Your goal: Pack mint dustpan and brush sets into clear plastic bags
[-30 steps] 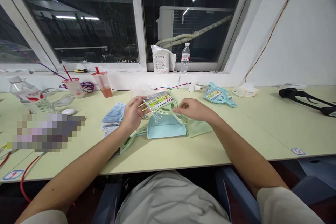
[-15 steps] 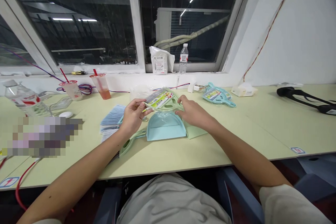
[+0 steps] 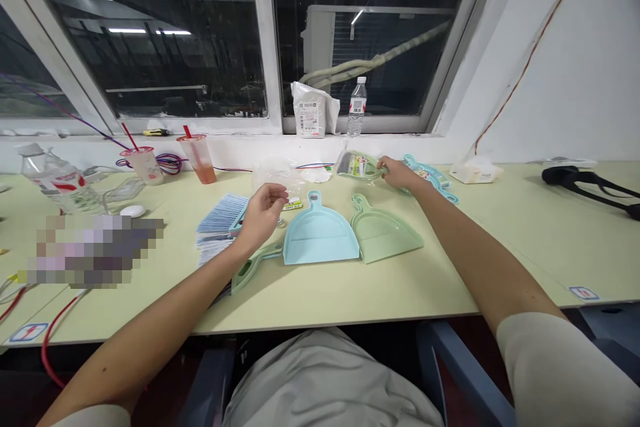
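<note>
My right hand (image 3: 400,173) grips the handle end of a green dustpan and brush set (image 3: 357,165) with a printed label, at the back of the table. Blue labelled sets (image 3: 434,180) lie just beyond that hand, partly hidden by it. My left hand (image 3: 265,215) hovers near the brushes, fingers loosely bent and apart, holding nothing. Below its fingers is a small yellow-green label (image 3: 293,203). A blue dustpan (image 3: 321,233) and a green dustpan (image 3: 387,233) lie side by side in front of me. Blue-bristled brushes (image 3: 220,221) and a green-handled brush (image 3: 250,270) lie to their left.
Crumpled clear plastic (image 3: 277,175) lies behind the dustpans. Two drink cups (image 3: 200,159) and a large water bottle (image 3: 60,180) stand at the left. A tissue pack (image 3: 475,171) and a black strap-like object (image 3: 590,188) lie on the right. A small bottle (image 3: 357,110) is on the sill.
My right hand has carried the green set back and to the right, off the dustpans. The left hand has let go of it. The view has shifted slightly.
</note>
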A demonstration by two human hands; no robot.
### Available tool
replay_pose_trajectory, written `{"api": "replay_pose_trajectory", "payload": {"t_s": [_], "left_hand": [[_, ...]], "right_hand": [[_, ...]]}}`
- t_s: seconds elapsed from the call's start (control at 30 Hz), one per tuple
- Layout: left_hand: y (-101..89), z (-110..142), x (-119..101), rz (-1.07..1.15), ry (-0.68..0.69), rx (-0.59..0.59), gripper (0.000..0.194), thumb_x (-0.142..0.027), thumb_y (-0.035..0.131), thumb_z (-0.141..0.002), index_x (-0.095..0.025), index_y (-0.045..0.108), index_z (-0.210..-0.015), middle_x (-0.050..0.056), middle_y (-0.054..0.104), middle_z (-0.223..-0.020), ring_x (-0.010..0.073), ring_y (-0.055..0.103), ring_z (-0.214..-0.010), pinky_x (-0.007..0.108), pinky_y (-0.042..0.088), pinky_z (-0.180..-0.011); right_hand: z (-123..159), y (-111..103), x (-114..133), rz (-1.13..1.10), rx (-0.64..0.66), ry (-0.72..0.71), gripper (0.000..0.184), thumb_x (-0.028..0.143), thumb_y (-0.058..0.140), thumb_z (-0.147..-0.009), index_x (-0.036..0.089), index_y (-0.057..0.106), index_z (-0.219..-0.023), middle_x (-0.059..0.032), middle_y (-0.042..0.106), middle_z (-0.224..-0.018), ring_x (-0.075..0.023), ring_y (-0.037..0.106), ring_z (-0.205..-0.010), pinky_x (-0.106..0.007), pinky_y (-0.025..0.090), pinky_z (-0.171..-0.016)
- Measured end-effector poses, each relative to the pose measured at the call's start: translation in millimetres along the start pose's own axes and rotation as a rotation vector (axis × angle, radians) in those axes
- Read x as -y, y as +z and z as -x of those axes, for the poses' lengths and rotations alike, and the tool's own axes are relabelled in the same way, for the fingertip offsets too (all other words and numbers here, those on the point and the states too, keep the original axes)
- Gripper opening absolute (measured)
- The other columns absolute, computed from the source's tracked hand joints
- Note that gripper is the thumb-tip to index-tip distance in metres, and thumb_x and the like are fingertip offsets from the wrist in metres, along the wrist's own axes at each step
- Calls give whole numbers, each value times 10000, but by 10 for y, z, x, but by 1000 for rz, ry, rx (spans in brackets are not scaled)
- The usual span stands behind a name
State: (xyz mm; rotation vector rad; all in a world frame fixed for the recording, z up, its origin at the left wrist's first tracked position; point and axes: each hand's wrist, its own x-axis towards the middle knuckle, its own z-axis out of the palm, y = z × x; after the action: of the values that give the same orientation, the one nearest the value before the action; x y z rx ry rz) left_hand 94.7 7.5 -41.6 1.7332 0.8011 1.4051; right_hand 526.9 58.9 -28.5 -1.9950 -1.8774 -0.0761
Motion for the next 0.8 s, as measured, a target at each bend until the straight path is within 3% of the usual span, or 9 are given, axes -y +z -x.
{"api": "replay_pose_trajectory", "payload": {"t_s": [0.13,0.23,0.33,0.53,0.8], "left_hand": [[1,-3,72,-60,30,16,160,-206,594,-831,-186,639,-984,52,688,-942,209,684,-927,364,532,-857],[15,28,76,-90,52,36,144,-208,576,-847,-190,642,-974,49,688,-936,206,677,-929,358,524,-858],[21,42,68,-120,61,45,130,-205,569,-848,-192,643,-954,44,688,-926,197,669,-909,343,516,-838],[17,42,47,-175,71,48,123,-212,551,-852,-192,653,-920,39,690,-910,186,655,-879,328,507,-825],[25,59,38,-235,83,57,125,-231,548,-862,-196,663,-898,31,697,-891,182,658,-860,319,510,-811]], "right_hand": [[-137,375,-404,135,123,41,398,83,601,-778,185,621,-1162,-105,692,-1120,-212,610,-868,-259,439,-749],[-181,578,-468,174,149,45,409,86,615,-769,180,646,-1166,-105,704,-1072,-222,614,-876,-266,446,-759],[-256,694,-431,223,140,30,402,99,647,-773,168,686,-1166,-128,717,-1079,-273,602,-1043,-311,444,-881],[-315,747,-368,270,112,22,367,132,650,-839,222,730,-1186,-139,695,-1241,-314,527,-1240,-408,399,-1019],[-296,691,-351,217,145,-15,326,164,669,-854,230,754,-1161,-102,710,-1240,-259,609,-1160,-301,449,-959]]}}
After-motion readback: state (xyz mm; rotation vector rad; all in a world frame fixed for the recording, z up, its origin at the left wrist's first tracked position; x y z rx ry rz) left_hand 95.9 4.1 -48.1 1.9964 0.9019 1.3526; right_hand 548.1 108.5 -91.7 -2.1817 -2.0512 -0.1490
